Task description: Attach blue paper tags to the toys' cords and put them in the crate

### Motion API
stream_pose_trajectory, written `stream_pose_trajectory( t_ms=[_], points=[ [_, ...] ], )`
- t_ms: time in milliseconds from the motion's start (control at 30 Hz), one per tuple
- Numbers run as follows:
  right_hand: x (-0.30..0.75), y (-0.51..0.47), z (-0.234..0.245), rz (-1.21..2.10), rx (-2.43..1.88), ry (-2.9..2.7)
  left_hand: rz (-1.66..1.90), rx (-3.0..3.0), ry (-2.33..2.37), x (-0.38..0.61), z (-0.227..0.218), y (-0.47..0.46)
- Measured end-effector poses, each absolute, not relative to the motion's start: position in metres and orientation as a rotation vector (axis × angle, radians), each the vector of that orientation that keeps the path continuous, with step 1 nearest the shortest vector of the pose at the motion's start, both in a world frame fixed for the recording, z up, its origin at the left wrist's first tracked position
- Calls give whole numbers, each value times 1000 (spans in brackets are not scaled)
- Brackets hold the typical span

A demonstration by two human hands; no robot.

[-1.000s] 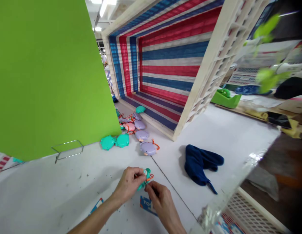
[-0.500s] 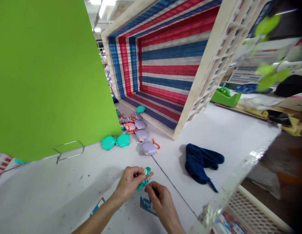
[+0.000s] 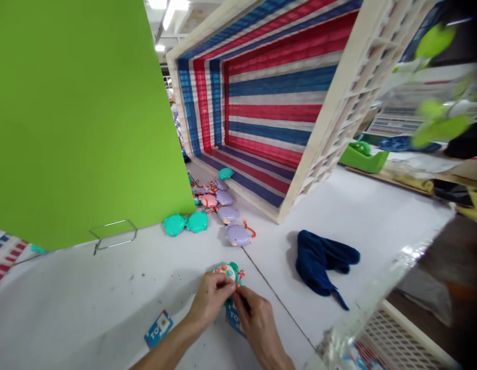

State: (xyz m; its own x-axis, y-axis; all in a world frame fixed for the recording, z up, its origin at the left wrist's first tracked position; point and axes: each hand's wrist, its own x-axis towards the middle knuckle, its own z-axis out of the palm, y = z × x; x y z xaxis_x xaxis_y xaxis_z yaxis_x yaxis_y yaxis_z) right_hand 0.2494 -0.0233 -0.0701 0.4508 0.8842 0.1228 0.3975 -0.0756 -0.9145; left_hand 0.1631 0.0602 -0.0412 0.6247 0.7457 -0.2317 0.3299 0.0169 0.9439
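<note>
A small teal toy (image 3: pixel 227 271) with a face and an orange cord is gripped by my left hand (image 3: pixel 212 299), fingers curled round its lower edge. My right hand (image 3: pixel 257 319) is pinched against the toy's right side, on the orange cord. Both hands hover just above the white table (image 3: pixel 107 298) near its front. Under my right hand lies a blue printed card (image 3: pixel 234 317), partly hidden.
A pile of purple, teal and pink toys (image 3: pixel 219 205) lies behind. A dark blue cloth (image 3: pixel 321 259) is to the right. A green board (image 3: pixel 76 118) on a wire stand, a striped crate (image 3: pixel 269 108) on its side, another blue card (image 3: pixel 158 328).
The teal toy has turned so its face shows upward. Both hands have shifted slightly toward me, and the view has moved a little.
</note>
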Motion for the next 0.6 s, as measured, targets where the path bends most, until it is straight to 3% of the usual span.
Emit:
stream_pose_trajectory(
  t_ms=[600],
  points=[
    [292, -75, -64, 547, -2018, -1637, 572, 1549, 897, 155, -54, 45]
  ],
)
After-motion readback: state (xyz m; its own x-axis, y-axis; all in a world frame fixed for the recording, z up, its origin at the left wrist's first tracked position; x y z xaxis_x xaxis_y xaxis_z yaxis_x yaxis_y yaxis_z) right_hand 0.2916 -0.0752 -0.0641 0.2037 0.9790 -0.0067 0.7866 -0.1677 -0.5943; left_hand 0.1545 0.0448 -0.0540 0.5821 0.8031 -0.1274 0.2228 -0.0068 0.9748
